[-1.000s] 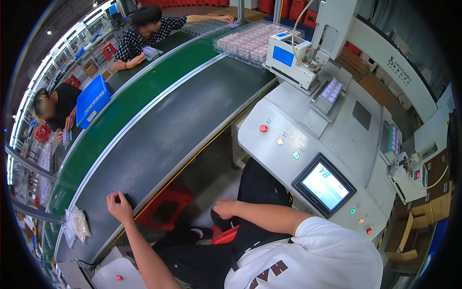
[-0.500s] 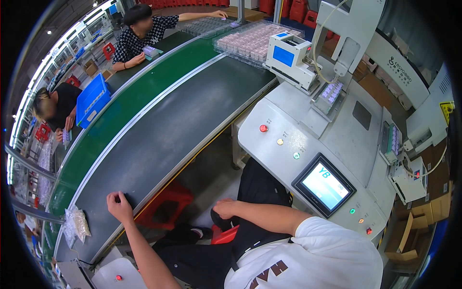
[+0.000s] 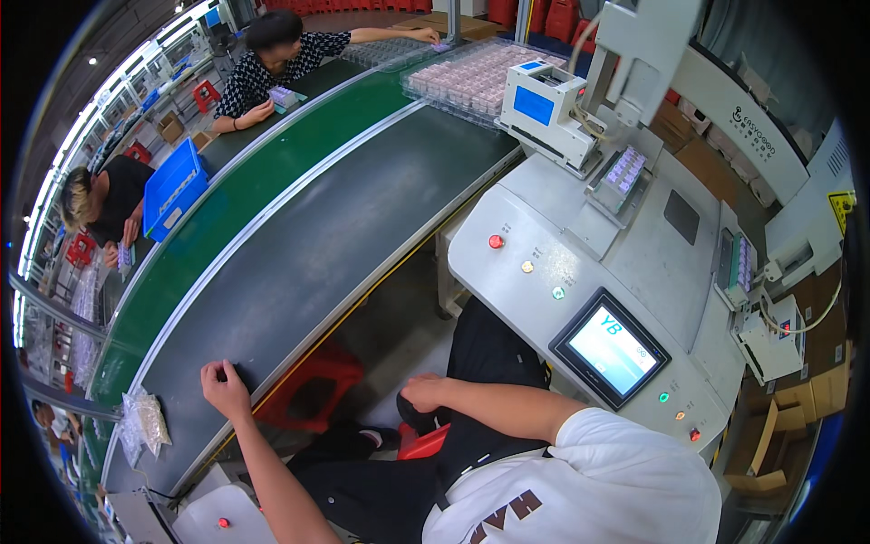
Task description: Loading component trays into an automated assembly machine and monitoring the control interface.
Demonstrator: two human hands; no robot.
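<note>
1. Two bare hands rest away from the machine (image 3: 526, 204). The left hand (image 3: 225, 390) lies at the near edge of the dark bench (image 3: 308, 227), its fingers loosely curled; whether they enclose anything cannot be told. A clear bag of pale parts (image 3: 149, 423) lies to its left.
2. The right hand (image 3: 422, 394) is low by the dark trousers (image 3: 489, 349), above the red seat (image 3: 424, 444); its fingers look bent inward, but any hold is hidden.
3. One row of purple parts (image 3: 623, 172) sits in the far fixture of the machine, another row (image 3: 745, 263) in the right fixture.
4. Half a second ago the machine's far arm (image 3: 634, 82) reached down to the far row; now its tip stands clear, over toward the white unit with the blue screen (image 3: 544, 102). That suggests the machine is cycling without either hand.
5. Across the belt, the patterned-shirt co-worker (image 3: 249, 86) has bent lower, the reaching hand farther right. The person's own hands have not moved.
</note>
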